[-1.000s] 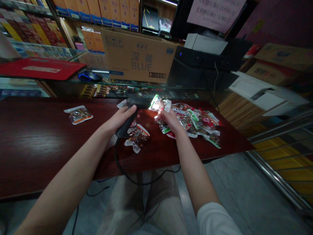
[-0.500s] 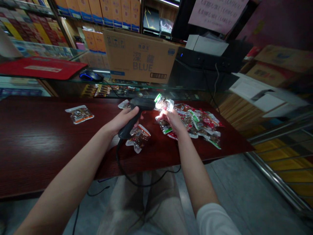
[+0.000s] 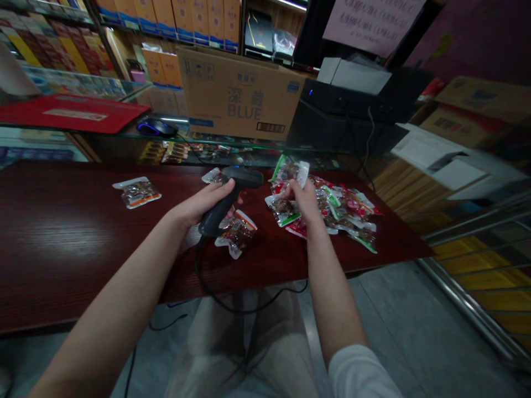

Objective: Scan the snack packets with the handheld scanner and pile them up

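My left hand (image 3: 206, 203) grips a black corded handheld barcode scanner (image 3: 244, 177) by its handle, with the head pointing to the right. Its black cable (image 3: 203, 282) droops off the counter's front edge. My right hand (image 3: 304, 200) pinches a small vacuum-sealed snack packet (image 3: 290, 171) just above a loose pile of similar packets (image 3: 344, 213). One packet (image 3: 236, 235) lies just right of the scanner's butt, and another (image 3: 212, 176) lies partly behind my left hand. A single packet (image 3: 136, 193) sits apart to the left on the dark red wooden counter (image 3: 83, 237).
Behind the counter stand a glass display case (image 3: 249, 152) holding small goods, a blue-lit computer mouse (image 3: 156, 127), a red mat (image 3: 70, 113), a cardboard box (image 3: 234, 94) and a black device (image 3: 344, 116). Stocked shelves rise at the back.
My right hand has shifted up and to the right with its packet, now over the pile. The scanner in my left hand has barely moved.
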A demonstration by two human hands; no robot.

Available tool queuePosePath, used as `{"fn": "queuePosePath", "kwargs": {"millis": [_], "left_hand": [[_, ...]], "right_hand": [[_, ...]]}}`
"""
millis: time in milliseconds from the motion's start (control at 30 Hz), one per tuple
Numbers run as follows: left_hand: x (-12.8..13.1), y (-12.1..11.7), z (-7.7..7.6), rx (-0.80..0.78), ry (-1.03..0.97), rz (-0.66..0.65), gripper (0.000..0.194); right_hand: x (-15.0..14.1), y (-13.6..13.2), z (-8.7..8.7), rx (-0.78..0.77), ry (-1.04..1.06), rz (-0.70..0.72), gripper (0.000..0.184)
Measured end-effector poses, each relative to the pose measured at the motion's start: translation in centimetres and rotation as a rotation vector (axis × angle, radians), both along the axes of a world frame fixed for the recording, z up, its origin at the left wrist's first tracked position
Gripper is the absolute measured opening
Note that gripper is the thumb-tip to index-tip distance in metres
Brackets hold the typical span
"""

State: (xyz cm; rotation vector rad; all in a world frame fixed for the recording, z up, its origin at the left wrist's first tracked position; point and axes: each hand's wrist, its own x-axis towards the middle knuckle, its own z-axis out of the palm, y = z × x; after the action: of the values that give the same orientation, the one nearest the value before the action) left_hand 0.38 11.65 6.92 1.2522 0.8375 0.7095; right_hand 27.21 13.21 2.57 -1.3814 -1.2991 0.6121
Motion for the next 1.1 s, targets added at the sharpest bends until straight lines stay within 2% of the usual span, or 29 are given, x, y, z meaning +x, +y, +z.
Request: {"fn": "queuePosePath", "kwargs": {"millis": [133,267,367,467,567,633,700,767,833,900,1000,1100], "left_hand": [[-0.3,-0.2,-0.2,-0.157,0.052,-0.147,0.051],[0.2,-0.1,-1.4,-0.257,0.145,-0.23,0.05],[1.1,0.4,-2.7,-0.203,0.093,-0.136,0.048],[2.1,1.1,-3.9,-0.122,-0.035,0.045,0.044],[2.4,1.4,-3.8,-0.081,-0.132,0.177,0.04],[1.9,1.1,-2.9,-0.089,-0.15,0.19,0.041],[1.2,0.7,-1.9,-0.135,-0.122,0.108,0.045],[0.8,0.1,-1.4,-0.207,-0.069,-0.065,0.047],[1.0,-0.4,-1.8,-0.286,-0.013,-0.226,0.049],[1.7,-0.5,-2.7,-0.323,0.022,-0.285,0.05],[2.7,0.0,-4.0,-0.234,0.01,-0.121,0.046],[2.7,1.0,-4.2,-0.198,-0.039,0.089,0.042]], "right_hand": [[2.5,-0.4,0.5,-0.042,-0.444,-0.53,0.022],[3.8,-1.1,0.8,-0.213,-0.548,-0.752,0.03],[4.1,-1.2,0.5,-0.196,-0.539,-0.873,0.051],[4.2,-1.0,0.1,-0.073,-0.518,-0.96,0.072],[3.8,-0.6,-0.1,0.092,-0.51,-0.882,0.065],[3.1,-0.3,-0.1,0.194,-0.497,-0.759,0.058],[2.3,-0.2,-0.1,0.259,-0.464,-0.637,0.053],[1.8,-0.2,-0.1,0.289,-0.419,-0.546,0.051],[1.8,-0.1,-0.1,0.304,-0.374,-0.502,0.051],[2.1,0.1,-0.2,0.317,-0.327,-0.508,0.051],[2.9,0.5,-0.4,0.325,-0.257,-0.527,0.049],[2.9,0.7,-0.5,0.312,-0.202,-0.468,0.043]]}}
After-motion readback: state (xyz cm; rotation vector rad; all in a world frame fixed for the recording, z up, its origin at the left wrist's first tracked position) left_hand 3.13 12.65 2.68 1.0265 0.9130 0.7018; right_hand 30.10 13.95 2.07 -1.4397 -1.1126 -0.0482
